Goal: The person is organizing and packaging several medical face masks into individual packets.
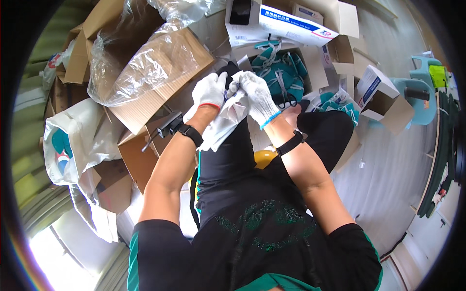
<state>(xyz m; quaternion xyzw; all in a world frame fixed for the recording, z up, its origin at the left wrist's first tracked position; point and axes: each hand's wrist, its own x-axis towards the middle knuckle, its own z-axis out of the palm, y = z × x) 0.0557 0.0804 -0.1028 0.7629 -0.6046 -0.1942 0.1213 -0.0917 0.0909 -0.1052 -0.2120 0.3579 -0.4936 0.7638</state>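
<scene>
My left hand (208, 90), in a white knit glove with a red cuff, is closed on the gathered top of a thin white plastic bag (228, 116). Closed on the same top from the other side is my right hand (257, 94), in a matching glove with a blue cuff. The bag hangs down over my lap, and its contents cannot be made out. Just beyond my right hand, an open white carton (315, 68) holds a heap of teal face masks (277, 77) with white straps. Black-handled scissors (287, 103) lie at the near edge of that heap.
Left stands a large cardboard box (165, 63) draped with clear plastic. A white sack (82, 140) with teal pieces inside is nearer. More teal masks (340, 104) lie at right, beside a small open box (378, 92) and a light-blue plastic chair (415, 104). A dark phone (240, 12) rests far ahead.
</scene>
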